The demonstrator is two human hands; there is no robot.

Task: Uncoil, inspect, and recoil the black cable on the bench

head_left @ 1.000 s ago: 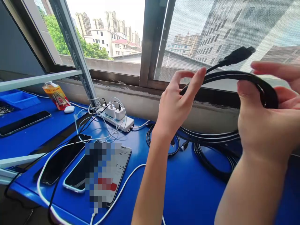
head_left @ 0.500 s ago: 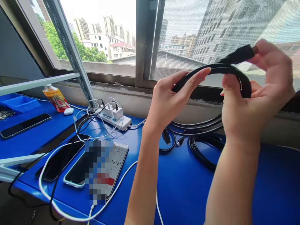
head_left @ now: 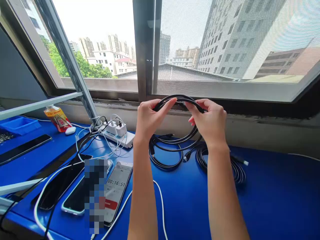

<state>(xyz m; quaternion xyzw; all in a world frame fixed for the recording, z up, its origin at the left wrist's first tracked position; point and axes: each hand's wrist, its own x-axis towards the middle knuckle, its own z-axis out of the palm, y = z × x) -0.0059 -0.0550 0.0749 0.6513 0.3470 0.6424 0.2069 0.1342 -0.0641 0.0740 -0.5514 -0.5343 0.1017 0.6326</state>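
Between my two hands a coiled black cable is held up above the back of the table. My left hand pinches the left side of the coil between thumb and fingers. My right hand grips its right side, thumb in front and fingers behind. The lower loops hang down between the forearms. Beneath them a coiled black cable lies on the blue table. Farther right, partly behind my right forearm, rests another black coil with a pale-tipped end. The plug of the held cable is hard to make out.
Several phones, including one showing a timer, lie at the left among white and black wires. A power strip with chargers stands behind them. Farther left are an orange pouch, a blue tray and a metal frame.
Both hands have come lower and farther left in view with the coil. My right hand has left the raised plug and now grips the loops. The camera view has shifted slightly.
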